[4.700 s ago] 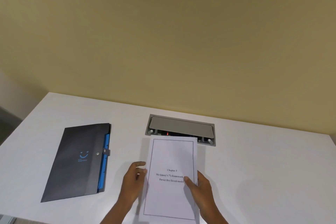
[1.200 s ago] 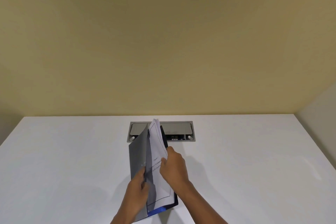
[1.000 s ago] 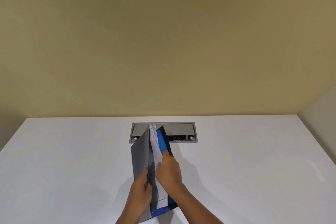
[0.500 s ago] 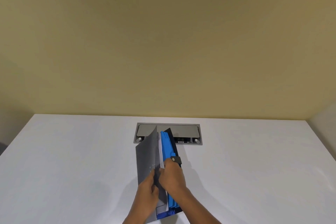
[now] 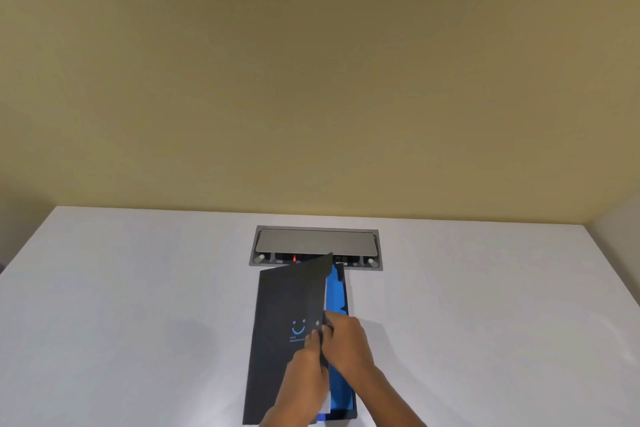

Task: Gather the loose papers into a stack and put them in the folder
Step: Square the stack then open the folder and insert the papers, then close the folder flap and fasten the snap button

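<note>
Even, soft overhead light (slightly blurred hands [image 5: 332,354]), faint shadow on table [image 5: 194,340].

A blue smiley sign [image 5: 298,326], two small dots above a curved mouth, sits on the dark front cover of the folder [image 5: 287,305], just past the fingertips of the left hand [image 5: 306,371] and to their left. Right under it run two short lines of blue print [image 5: 296,339], too small and blurred to read, touching the spot where the left fingertips press. Beside the smiley, just left of the right hand [image 5: 348,340], a small round snap mark [image 5: 317,323] shows, with no lettering on it that I can make out. No other text is legible.
</note>
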